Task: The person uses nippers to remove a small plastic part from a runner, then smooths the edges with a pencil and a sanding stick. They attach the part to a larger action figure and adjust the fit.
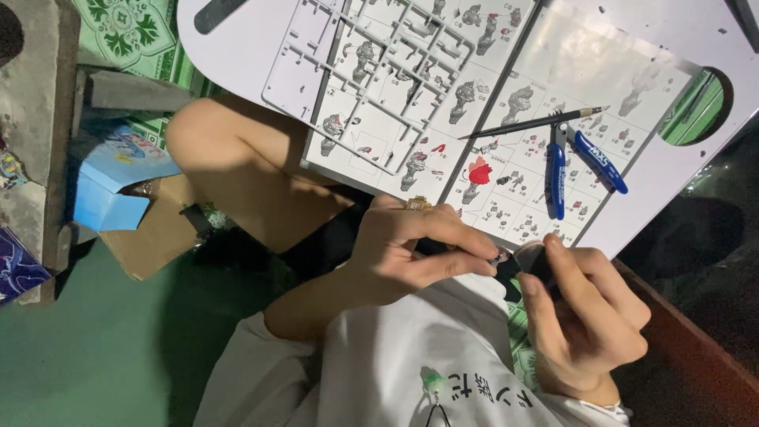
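Pinching a small dark model part (501, 258) between thumb and forefinger, the left hand (411, 249) meets the right hand (581, 316) just below the near edge of the white counter (237, 47), above the lap and the white shirt (411, 364). The left grip is pressed together on that part, fingertips closed around its pale end. The right grip is curled around the part's darker end, with thumb and fingers wrapped over it; how much of the piece it covers cannot be told. The two hands are touching or nearly so at the part. On the counter lies an open instruction sheet (514, 158) printed with grey figure drawings and a few red ones. A grey plastic parts frame (371, 71) rests over the sheet's left half. A thin dark hobby knife (538, 122) lies across the sheet's right half, and blue-handled nippers (573, 162) sit just beside it, handles spread. A bare knee (237, 166) shows under the counter's edge. Well apart on the left, a blue box (118, 178) and a piece of brown cardboard (154, 237) lie on the green floor (87, 348).
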